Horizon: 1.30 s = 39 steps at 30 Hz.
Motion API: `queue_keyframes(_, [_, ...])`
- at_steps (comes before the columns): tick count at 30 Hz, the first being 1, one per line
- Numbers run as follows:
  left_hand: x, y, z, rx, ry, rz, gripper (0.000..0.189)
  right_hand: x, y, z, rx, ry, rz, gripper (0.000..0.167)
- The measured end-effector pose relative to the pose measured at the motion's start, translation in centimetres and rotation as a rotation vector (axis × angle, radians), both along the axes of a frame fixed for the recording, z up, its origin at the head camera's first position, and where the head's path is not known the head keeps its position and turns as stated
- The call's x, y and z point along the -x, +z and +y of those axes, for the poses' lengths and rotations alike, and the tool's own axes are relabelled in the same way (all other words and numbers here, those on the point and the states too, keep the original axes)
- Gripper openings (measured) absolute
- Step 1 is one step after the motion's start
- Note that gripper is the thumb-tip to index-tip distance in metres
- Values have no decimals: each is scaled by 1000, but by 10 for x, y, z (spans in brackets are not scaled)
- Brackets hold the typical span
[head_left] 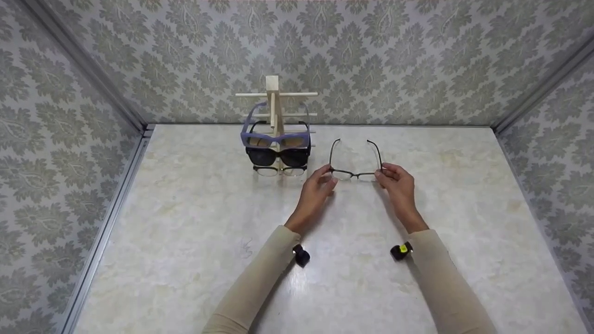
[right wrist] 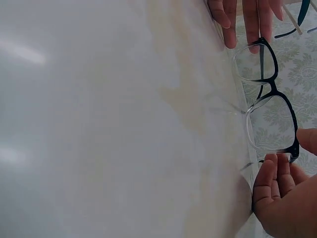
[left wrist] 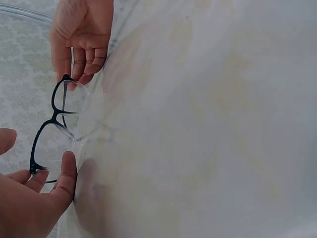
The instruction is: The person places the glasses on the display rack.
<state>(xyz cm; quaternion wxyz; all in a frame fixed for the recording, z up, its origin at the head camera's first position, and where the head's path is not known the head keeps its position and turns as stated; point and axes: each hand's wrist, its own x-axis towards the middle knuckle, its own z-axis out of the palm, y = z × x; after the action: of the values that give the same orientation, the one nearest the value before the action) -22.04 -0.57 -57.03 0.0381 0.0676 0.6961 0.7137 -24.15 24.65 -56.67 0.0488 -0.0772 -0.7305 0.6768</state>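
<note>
Eyeglasses (head_left: 354,175) with a dark upper frame and clear lower rims are low over the table, temples unfolded and pointing away from me. My left hand (head_left: 316,189) holds their left end, fingertips around the hinge; in the left wrist view its thumb (left wrist: 7,141) stands apart from the frame. At the other end my right hand (head_left: 400,188) pinches the corner, with the thumb (right wrist: 308,140) at the front and several fingers behind the hinge. Both lenses show between the hands.
Left of the hands stands a wooden eyewear rack (head_left: 272,84) with side pegs. It carries blue-framed sunglasses (head_left: 277,140), black sunglasses (head_left: 277,157) and clear-lensed glasses (head_left: 280,170). Patterned walls (head_left: 325,60) enclose the marbled tabletop (head_left: 185,208) at the back and sides.
</note>
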Motion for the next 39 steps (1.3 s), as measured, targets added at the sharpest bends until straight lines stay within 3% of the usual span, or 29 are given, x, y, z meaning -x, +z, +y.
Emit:
queue_keyframes(15, [-8,14,-8,25,50,51,44,-24,14,4,3,75,8,49])
queue_keyframes(27, [-18,23,-16,-27,23,77,41,-38,23,6,4,87,51,48])
queue_keyframes(39, [-29,38,-24,-10,0,53,42,-59,45,10,-64,170,75,50])
